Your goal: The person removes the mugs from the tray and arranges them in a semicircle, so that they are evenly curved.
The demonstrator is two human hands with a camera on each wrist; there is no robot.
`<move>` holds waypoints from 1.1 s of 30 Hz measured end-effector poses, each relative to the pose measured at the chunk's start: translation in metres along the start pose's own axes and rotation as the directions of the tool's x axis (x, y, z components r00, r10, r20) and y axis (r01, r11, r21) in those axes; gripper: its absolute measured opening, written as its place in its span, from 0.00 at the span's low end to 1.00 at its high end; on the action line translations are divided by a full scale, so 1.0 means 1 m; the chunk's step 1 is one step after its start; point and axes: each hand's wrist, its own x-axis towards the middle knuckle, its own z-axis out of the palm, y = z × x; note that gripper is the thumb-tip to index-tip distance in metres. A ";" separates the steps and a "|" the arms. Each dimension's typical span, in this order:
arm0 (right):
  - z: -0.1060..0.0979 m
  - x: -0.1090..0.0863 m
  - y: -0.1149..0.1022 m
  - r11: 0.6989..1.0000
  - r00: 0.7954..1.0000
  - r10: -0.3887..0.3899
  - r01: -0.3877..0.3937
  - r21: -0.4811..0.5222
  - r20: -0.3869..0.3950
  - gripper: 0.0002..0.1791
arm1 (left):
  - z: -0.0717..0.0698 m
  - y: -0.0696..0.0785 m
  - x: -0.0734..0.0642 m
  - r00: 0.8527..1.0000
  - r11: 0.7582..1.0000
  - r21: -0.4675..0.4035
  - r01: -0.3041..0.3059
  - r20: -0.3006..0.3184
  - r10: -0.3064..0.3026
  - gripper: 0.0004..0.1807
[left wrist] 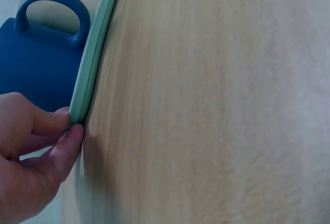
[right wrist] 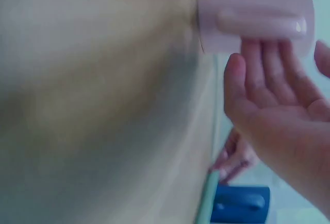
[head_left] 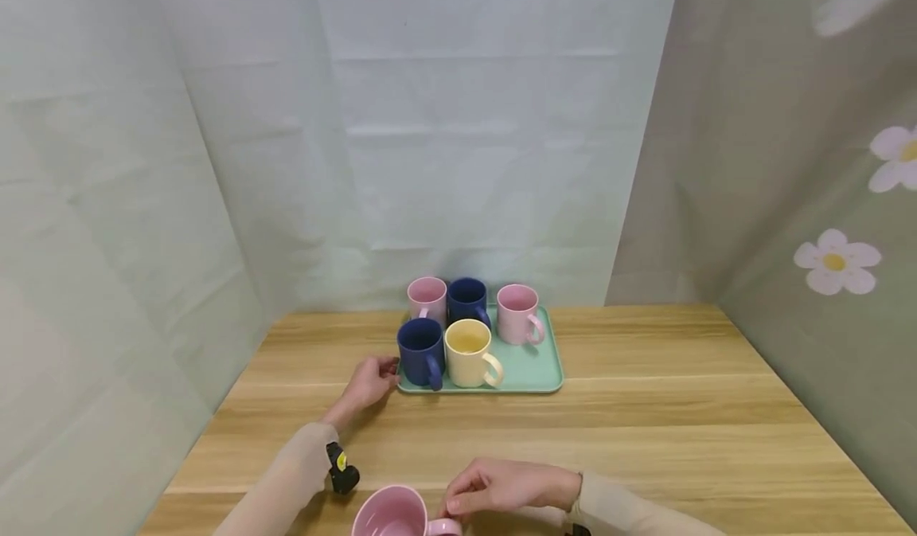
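Observation:
A mint green tray (head_left: pixel 530 369) lies at the back of the table with several mugs on it. My left hand (head_left: pixel 372 381) pinches the tray's near left corner; in the left wrist view the fingertips (left wrist: pixel 76 131) meet at its rim. Right beside that hand stands a dark blue mug (head_left: pixel 421 353), its handle facing me. Close to me, a pink mug (head_left: pixel 394 512) is partly cut off by the frame. My right hand (head_left: pixel 509 484) is at its handle (right wrist: pixel 260 24), fingers extended, fingertips right at the handle and the thumb apart from them.
A cream yellow mug (head_left: pixel 467 361) stands at the tray's front. Behind it are a second dark blue mug (head_left: pixel 466 297) and a pink mug (head_left: pixel 426 297); another pink mug (head_left: pixel 516 321) stands further right. Pale cloth (head_left: pixel 458 138) hangs behind the wooden table (head_left: pixel 645 408) and along both sides.

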 end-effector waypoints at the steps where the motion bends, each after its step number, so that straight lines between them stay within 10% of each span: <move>1: -0.004 0.000 -0.001 1.000 1.000 0.004 -0.005 -0.019 -0.027 0.20 | 0.000 0.000 0.000 1.000 1.000 -0.006 0.003 -0.001 -0.003 0.21; 5: -0.021 -0.002 -0.004 0.995 0.971 0.023 -0.044 -0.084 -0.238 0.17 | -0.001 0.001 0.001 1.000 1.000 -0.011 -0.003 -0.005 0.003 0.21; 16: -0.049 -0.001 -0.009 0.971 0.754 -0.148 -0.010 -0.237 -0.640 0.14 | -0.003 0.005 0.001 0.999 1.000 0.026 0.010 -0.032 -0.009 0.18; 27: -0.062 0.009 -0.002 0.917 0.428 -0.289 -0.133 -0.376 -0.856 0.17 | -0.003 0.002 0.002 0.999 0.999 0.029 -0.015 -0.047 0.017 0.15; 33: -0.073 0.011 0.001 0.885 0.381 -0.324 -0.202 -0.420 -0.866 0.19 | -0.002 0.007 0.005 0.999 1.000 0.031 0.000 -0.039 0.001 0.15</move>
